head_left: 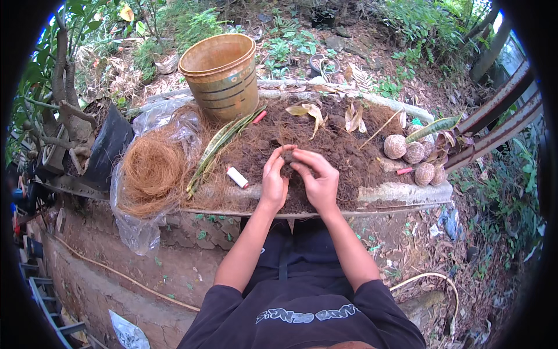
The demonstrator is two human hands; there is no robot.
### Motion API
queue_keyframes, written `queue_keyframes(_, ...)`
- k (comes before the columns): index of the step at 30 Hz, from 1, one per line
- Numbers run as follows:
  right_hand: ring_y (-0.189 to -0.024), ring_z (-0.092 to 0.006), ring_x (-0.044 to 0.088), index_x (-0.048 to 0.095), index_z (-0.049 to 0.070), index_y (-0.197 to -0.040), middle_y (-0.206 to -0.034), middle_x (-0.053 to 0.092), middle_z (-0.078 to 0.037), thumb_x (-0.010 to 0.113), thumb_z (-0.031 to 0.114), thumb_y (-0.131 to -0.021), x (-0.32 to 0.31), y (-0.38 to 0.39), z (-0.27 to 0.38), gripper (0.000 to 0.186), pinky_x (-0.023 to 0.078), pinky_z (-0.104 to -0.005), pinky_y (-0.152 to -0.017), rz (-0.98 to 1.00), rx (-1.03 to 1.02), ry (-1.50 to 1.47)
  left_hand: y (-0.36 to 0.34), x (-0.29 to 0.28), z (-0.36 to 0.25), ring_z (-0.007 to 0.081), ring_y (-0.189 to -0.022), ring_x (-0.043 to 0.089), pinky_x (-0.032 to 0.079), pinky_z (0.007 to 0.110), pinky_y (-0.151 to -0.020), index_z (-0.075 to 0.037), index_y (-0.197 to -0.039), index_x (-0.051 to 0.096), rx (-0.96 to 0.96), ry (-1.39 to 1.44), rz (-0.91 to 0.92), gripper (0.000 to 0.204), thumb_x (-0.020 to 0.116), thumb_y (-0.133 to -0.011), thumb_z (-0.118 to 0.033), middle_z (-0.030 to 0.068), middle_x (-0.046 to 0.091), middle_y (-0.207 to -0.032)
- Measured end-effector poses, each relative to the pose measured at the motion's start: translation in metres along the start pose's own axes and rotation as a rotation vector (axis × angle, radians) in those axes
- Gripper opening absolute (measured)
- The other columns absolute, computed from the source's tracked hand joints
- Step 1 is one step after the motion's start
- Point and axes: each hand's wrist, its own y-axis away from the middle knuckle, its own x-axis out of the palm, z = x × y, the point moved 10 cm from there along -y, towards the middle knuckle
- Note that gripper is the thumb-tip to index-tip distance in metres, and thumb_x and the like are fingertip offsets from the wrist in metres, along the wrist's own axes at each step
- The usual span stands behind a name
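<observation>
My left hand (pixel 275 181) and my right hand (pixel 315 181) are cupped together, fingers closed round a dark clump of soil (pixel 289 163), partly hidden, over a spread of loose soil and fibre (pixel 354 163). A white spool of thread (pixel 237 177) lies left of my left hand. Farther left are long variegated green leaves (pixel 212 154) and a tangle of brown coconut fibre (pixel 148 171) on clear plastic. Several pale, thread-wrapped balls (pixel 395 146), one with a green leaf (pixel 433 128), sit at the right. Small red items (pixel 259 117) lie on the soil.
A yellowish bucket (pixel 220 87) stands at the back left of the concrete ledge (pixel 407 192). Woody plants in a black bag (pixel 104 157) are at the left. Rusty metal bars (pixel 494 131) slope along the right. A hose (pixel 116 270) runs along the ground below.
</observation>
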Motion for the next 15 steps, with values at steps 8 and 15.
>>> queue_keyframes(8, -0.1, -0.023, 0.069, 0.076, 0.004, -0.1, -0.107, 0.074, -0.009, 0.072, 0.001, -0.081, 0.01, -0.007, 0.009, 0.02, 0.055, -0.0338, -0.085, 0.135, -0.051, 0.199, -0.007, -0.014, -0.002, 0.0084, -0.092, 0.053, 0.044, 0.026, -0.084, -0.001, -0.106, 0.061, 0.144, -0.299, -0.049, 0.044, 0.044, -0.107, -0.042, 0.0033, 0.062, -0.098)
queue_keyframes(15, -0.092, -0.0153, 0.065, 0.076, -0.001, -0.096, -0.102, 0.071, -0.01, 0.074, 0.003, -0.083, 0.009, -0.01, -0.027, 0.013, 0.052, -0.03, -0.079, 0.172, 0.309, -0.163, -0.004, -0.013, -0.005, 0.0082, -0.087, 0.055, 0.046, 0.026, -0.081, 0.001, -0.103, 0.061, 0.136, -0.425, -0.061, 0.038, 0.061, -0.1, -0.037, 0.002, 0.063, -0.093)
